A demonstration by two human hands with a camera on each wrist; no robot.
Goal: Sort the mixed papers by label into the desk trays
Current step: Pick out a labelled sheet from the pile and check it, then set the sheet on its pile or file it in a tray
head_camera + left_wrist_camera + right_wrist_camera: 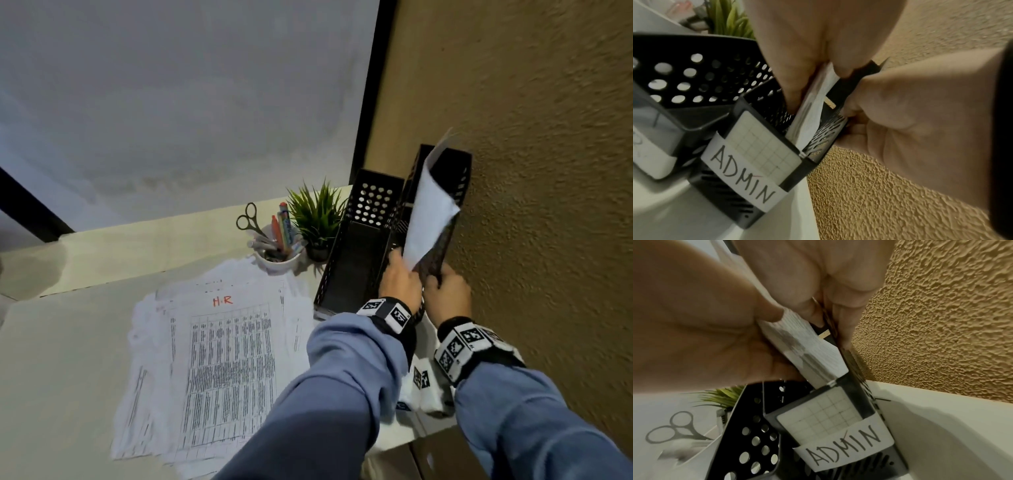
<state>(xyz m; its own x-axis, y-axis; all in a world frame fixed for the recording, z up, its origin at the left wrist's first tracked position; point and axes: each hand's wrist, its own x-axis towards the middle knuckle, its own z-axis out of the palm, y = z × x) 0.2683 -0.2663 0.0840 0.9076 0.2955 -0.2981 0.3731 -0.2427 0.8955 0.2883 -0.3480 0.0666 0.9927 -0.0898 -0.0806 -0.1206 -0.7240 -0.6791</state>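
Observation:
Two black perforated trays stand side by side against the tan wall. The right one, the ADMIN tray (455,178), carries a handwritten ADMIN label (742,175) (844,446). A white sheet (430,212) (813,113) (807,350) stands curled in it, its top poking above the tray's back. My left hand (399,274) (807,73) (705,321) pinches the sheet's lower end. My right hand (447,291) (900,121) (834,305) grips the tray's wall-side rim near the front. The left tray (356,260) shows a dark bare floor. A spread pile of printed papers (226,359), top sheet marked H.R in red, lies on the desk.
A white cup (279,262) holding pens and scissors (248,217) stands behind the pile, next to a small potted plant (317,216). The rough tan wall (548,171) runs close along the ADMIN tray's right side. White tagged blocks (423,380) lie under my forearms.

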